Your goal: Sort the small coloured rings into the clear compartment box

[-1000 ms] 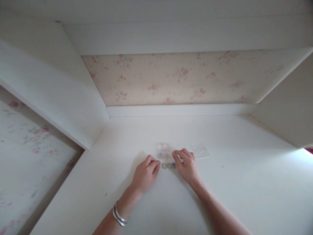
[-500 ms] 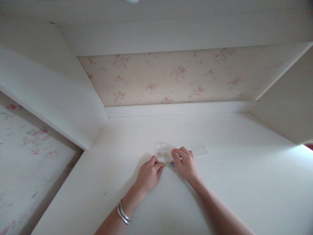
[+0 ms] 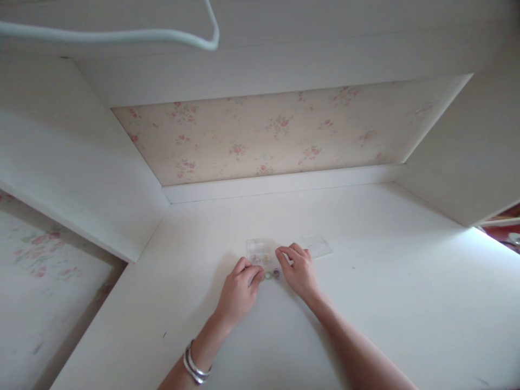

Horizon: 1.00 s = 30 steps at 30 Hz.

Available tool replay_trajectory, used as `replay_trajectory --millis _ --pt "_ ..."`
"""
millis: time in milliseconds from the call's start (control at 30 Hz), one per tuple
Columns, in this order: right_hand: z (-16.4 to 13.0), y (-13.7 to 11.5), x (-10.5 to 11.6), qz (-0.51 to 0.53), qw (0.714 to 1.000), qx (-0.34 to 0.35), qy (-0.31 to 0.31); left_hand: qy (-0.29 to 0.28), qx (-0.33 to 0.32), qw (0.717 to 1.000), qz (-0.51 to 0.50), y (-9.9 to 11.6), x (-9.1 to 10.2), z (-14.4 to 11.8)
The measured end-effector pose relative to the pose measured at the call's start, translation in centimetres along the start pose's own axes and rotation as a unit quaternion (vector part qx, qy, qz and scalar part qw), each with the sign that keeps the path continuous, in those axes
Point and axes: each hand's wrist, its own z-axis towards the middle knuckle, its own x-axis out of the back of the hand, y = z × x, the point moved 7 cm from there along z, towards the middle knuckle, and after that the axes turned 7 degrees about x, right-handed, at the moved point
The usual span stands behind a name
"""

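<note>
On the white surface, a shallow clear plastic box [image 3: 255, 245] holds several tiny coloured pieces. Just in front of it lie a small pale-green ring-shaped piece [image 3: 267, 275] and a purplish round piece [image 3: 277, 273]. My left hand [image 3: 239, 288], a silver bangle on its wrist, is closed in a pinch at the left of the green piece; whatever lies between its fingertips is hidden. Above and right of the purplish piece, my right hand [image 3: 298, 273] has thumb and forefinger pinched together, and anything in them is too small to make out.
A flat clear plastic lid [image 3: 319, 246] lies behind my right hand. White panels [image 3: 81, 135] and a floral-papered back wall [image 3: 280, 130] enclose the surface. A white curved bar [image 3: 122, 37] hangs at the upper left. Red items [image 3: 501, 230] show at the far right.
The view has shifted, bringing the white bar in at the upper left and more of the red items at right. Both hands keep nearly the same pose beside the small pieces.
</note>
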Motion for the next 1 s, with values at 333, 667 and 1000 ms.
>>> replay_trajectory --millis 333,667,1000 --pt "0.2 0.7 0.1 -0.009 1.0 -0.011 0.005 -0.028 -0.006 0.994 0.108 1.2 -1.3 4.6" --pt "-0.2 -0.8 -0.2 0.016 0.997 0.053 -0.059 0.052 0.012 0.998 0.027 -1.1 2.4 2.4" --pt "-2.1 -5.6 -2.7 -0.058 0.955 0.196 -0.215 0.051 0.062 0.997 -0.005 -3.8 2.5 0.1"
